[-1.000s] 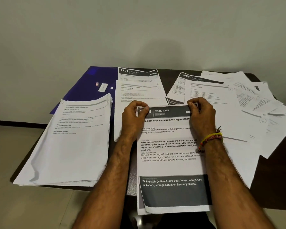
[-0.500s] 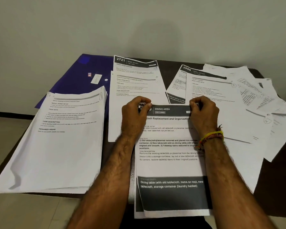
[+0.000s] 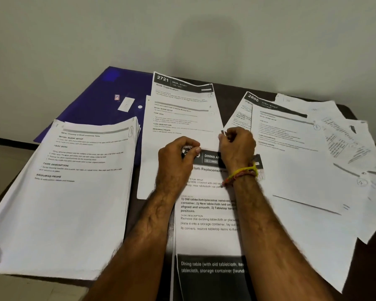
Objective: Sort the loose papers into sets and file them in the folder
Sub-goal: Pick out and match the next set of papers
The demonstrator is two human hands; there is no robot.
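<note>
A printed paper set headed "Dining Area" (image 3: 208,224) lies in front of me on the dark table (image 3: 230,92). My left hand (image 3: 178,157) pinches its top left corner, with a small shiny dark thing between the fingertips. My right hand (image 3: 237,146) hovers over the middle of the set's top edge with its fingers curled. What those fingers hold is hidden. A thick stack of sorted sheets (image 3: 74,192) lies at the left. The blue folder (image 3: 96,101) lies shut at the back left, partly under the stack.
A sheet numbered 2721 (image 3: 182,109) lies behind my hands on other white pages. Sheets headed 2886 (image 3: 280,127) and several loose overlapping papers (image 3: 345,144) spread over the right side and past the table's right edge. A wall stands close behind.
My right hand left the set's top right corner and moved left to the middle of the top edge. My left hand stayed on the top left corner. The view tilted slightly.
</note>
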